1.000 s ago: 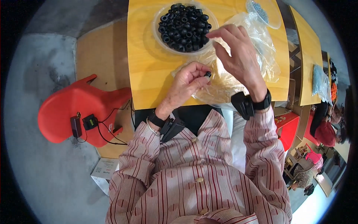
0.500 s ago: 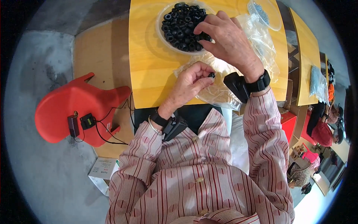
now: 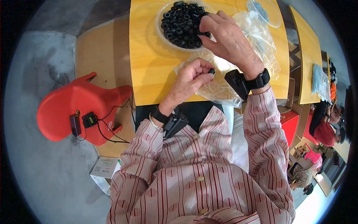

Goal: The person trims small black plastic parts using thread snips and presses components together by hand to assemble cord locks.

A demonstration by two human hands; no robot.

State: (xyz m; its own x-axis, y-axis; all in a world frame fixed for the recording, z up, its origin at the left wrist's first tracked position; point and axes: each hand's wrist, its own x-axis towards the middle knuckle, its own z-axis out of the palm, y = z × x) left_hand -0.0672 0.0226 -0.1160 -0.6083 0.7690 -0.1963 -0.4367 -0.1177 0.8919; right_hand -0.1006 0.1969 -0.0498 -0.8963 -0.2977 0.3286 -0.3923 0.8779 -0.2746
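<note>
red plastic chair (image 3: pixel 61 108) at L, 2 small blk devices (image 3: pixel 75 125) on it w/ blk cables (image 3: pixel 119 142), wht carton (image 3: pixel 105 167) nearby, grey flr (image 3: pixel 48 171), 2nd yellow table (image 3: pixel 306 56) at R, co-workers (image 3: pixel 323 133) beyond

The near desk (image 3: pixel 149 84) has two clear tubs (image 3: pixel 159 30), one crumpled clear bag (image 3: pixel 257 35), hollow black caps (image 3: pixel 182 24) and tiny blue-grey pieces (image 3: pixel 261 10) past counting — plus, at left, one red plastic chair (image 3: pixel 61 112) and one white carton (image 3: pixel 105 167) — and two black wrist devices (image 3: pixel 236 85).

Yellow worktables (image 3: pixel 149 63), loose black parts (image 3: pixel 182 26) and other people (image 3: pixel 323 133) suggest a workshop.
</note>
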